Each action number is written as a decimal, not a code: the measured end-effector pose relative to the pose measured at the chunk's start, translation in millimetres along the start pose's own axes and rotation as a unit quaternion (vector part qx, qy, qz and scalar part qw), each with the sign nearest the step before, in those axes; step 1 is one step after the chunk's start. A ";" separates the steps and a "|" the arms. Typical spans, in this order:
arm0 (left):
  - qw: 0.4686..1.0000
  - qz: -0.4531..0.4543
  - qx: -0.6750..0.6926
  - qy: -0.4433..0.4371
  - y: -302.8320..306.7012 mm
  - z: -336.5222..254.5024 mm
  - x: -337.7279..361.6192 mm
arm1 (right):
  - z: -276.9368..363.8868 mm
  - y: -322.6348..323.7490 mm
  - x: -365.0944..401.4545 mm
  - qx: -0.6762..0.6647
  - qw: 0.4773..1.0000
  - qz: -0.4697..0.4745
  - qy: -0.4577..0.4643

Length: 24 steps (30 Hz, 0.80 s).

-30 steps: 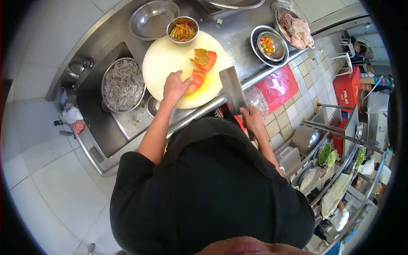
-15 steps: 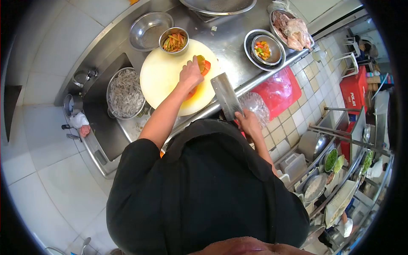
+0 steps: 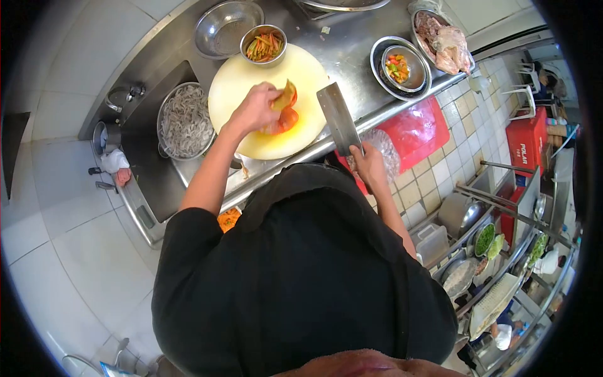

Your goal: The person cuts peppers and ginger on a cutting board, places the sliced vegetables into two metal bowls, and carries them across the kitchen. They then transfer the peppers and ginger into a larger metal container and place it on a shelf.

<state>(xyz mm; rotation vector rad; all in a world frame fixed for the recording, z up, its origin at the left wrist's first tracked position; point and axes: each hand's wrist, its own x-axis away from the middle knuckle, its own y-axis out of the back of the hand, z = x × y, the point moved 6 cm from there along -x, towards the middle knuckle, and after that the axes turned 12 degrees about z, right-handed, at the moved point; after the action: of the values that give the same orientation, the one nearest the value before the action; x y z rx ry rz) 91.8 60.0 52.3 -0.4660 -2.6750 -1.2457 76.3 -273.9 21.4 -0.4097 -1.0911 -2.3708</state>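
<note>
My left hand (image 3: 254,110) is over the round white cutting board (image 3: 232,81), its fingers pinching a yellow-green and red piece of bell pepper (image 3: 287,95), which stands tilted up. A red-orange pepper piece (image 3: 287,119) lies on the board just below it, close to the fingers. In my right hand (image 3: 370,164) I grip a cleaver (image 3: 339,119) by its handle. Its broad blade points up and away, just off the board's right side near the counter edge.
A bowl of cut vegetable strips (image 3: 264,47) overlaps the board's far rim. Nested bowls with diced peppers (image 3: 397,68) stand to the right, near a bowl of raw poultry (image 3: 449,50). Left, the sink holds a pot of greyish strips (image 3: 187,119). A steel rack (image 3: 490,251) stands at right.
My left hand has drawn back to the left and turned, lifting the yellow-green pepper piece on edge. The right hand still holds the cleaver in nearly the same pose. The view has shifted slightly.
</note>
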 end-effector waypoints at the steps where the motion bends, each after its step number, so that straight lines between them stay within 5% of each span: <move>1: 1.000 0.014 -0.023 -0.010 -6.4 -2.6 13.4 | 11.8 3.1 0.1 0.007 1.000 -0.006 0.000; 8: 0.990 -0.050 -0.124 -0.045 -56.9 30.4 38.0 | 80.9 -2.4 -25.0 0.117 0.982 -0.121 0.083; 15: 0.995 -0.042 -0.092 -0.008 -54.4 23.1 47.6 | 83.9 -27.8 -60.1 0.209 0.975 -0.076 0.027; 24: 0.999 -0.041 0.008 -0.025 -59.1 35.6 50.7 | 105.4 -66.4 -66.0 0.179 0.972 -0.067 0.137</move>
<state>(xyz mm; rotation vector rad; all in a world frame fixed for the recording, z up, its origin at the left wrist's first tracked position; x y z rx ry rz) 23.7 62.2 0.5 -0.3936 -2.7701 -1.2487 101.4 -135.2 16.7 0.1196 -1.4088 -2.1913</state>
